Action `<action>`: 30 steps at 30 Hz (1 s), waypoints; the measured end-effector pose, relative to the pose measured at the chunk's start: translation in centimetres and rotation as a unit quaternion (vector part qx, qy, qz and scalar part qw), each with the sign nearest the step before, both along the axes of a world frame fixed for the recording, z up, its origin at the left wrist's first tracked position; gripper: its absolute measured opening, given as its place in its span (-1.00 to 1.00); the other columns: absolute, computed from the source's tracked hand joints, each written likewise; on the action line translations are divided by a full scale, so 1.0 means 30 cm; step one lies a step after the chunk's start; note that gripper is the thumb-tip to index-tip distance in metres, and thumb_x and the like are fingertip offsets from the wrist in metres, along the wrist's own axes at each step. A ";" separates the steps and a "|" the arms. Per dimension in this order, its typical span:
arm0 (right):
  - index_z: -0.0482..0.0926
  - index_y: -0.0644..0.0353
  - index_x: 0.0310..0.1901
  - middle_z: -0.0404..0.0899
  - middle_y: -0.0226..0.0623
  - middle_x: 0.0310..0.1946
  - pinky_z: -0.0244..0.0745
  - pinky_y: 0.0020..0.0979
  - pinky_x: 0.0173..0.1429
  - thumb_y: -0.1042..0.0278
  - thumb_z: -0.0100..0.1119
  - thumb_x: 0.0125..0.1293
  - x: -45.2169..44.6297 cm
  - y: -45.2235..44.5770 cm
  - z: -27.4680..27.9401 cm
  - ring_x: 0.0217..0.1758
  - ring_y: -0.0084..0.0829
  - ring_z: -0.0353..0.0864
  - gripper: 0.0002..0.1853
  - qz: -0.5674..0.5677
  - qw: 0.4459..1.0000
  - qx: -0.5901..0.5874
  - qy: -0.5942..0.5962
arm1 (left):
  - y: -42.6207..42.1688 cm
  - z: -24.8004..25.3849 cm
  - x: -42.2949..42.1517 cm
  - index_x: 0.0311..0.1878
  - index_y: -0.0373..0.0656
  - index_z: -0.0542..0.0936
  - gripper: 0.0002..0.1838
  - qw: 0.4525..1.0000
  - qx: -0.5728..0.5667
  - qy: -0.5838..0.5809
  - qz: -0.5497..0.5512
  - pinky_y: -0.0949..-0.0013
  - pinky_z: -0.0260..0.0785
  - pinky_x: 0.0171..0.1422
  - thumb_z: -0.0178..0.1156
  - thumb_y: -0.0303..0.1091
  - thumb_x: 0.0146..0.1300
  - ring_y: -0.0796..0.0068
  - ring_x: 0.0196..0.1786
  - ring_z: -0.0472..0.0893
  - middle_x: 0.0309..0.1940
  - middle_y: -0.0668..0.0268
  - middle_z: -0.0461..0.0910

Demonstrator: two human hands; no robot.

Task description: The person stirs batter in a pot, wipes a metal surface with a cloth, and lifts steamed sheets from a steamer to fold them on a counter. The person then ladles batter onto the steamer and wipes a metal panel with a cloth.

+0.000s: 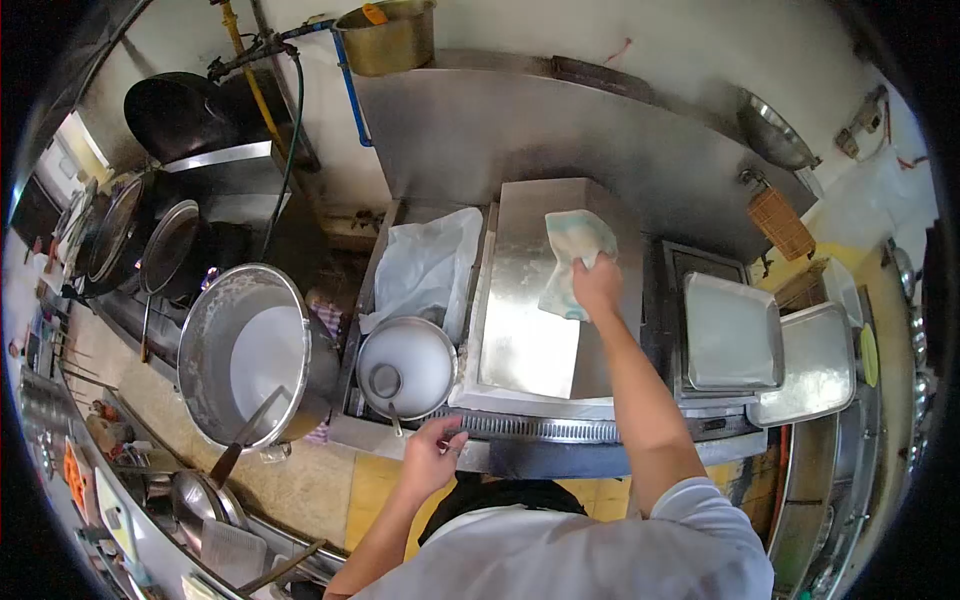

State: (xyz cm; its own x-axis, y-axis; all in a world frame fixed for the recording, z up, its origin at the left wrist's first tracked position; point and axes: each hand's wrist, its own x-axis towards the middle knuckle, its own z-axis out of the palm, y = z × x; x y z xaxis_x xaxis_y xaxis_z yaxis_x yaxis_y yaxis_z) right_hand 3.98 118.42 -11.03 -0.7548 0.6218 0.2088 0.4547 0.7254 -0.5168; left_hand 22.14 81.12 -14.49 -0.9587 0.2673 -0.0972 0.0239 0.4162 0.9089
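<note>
My right hand (pixel 597 287) is closed on a pale cloth (pixel 575 240) with faint greenish marks. It presses the cloth against the sloped top of a stainless steel cover (pixel 525 320) on the cooking range. Low in front of the range hangs my left hand (pixel 432 460), its fingers loosely bent and apart, with nothing visible in it. Nearest to that hand is a round pan of whitish content (pixel 425 362), where a small ladle (pixel 385 382) rests with its handle pointing toward me.
A large pot (pixel 190 350) with white content and a long-handled ladle stands at left. Behind the round pan lies a tray covered with a plastic sheet (pixel 425 260). Metal trays (pixel 735 330) sit at right. Woks (pixel 175 245) are at far left.
</note>
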 end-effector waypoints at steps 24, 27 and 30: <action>0.49 0.24 -0.33 0.61 0.05 -0.39 0.56 0.04 -0.24 0.21 0.57 0.16 0.671 -0.513 0.290 -0.29 0.21 0.67 -0.61 0.444 0.838 -0.053 0.313 | 0.112 0.254 0.542 0.13 -0.30 0.69 -0.76 0.961 0.096 0.134 0.224 0.39 0.59 -0.01 0.34 -0.49 0.45 0.54 -0.17 0.72 -0.12 0.24 0.79; 0.48 0.23 -0.34 0.59 -0.02 -0.39 0.57 0.00 -0.25 0.23 0.56 0.14 0.772 -0.538 0.295 -0.30 0.14 0.67 -0.62 0.516 0.800 -0.059 0.301 | 0.158 0.295 0.689 0.13 -0.30 0.68 -0.76 0.948 0.086 0.129 0.277 0.40 0.58 0.01 0.33 -0.50 0.45 0.53 -0.15 0.72 -0.14 0.25 0.78; 0.47 0.21 -0.32 0.58 -0.08 -0.35 0.58 -0.02 -0.22 0.26 0.55 0.12 0.853 -0.581 0.313 -0.26 0.08 0.68 -0.63 0.576 0.764 -0.069 0.282 | 0.172 0.321 0.828 0.12 -0.32 0.68 -0.77 0.934 0.071 0.121 0.328 0.40 0.57 0.02 0.33 -0.51 0.45 0.53 -0.15 0.71 -0.14 0.26 0.77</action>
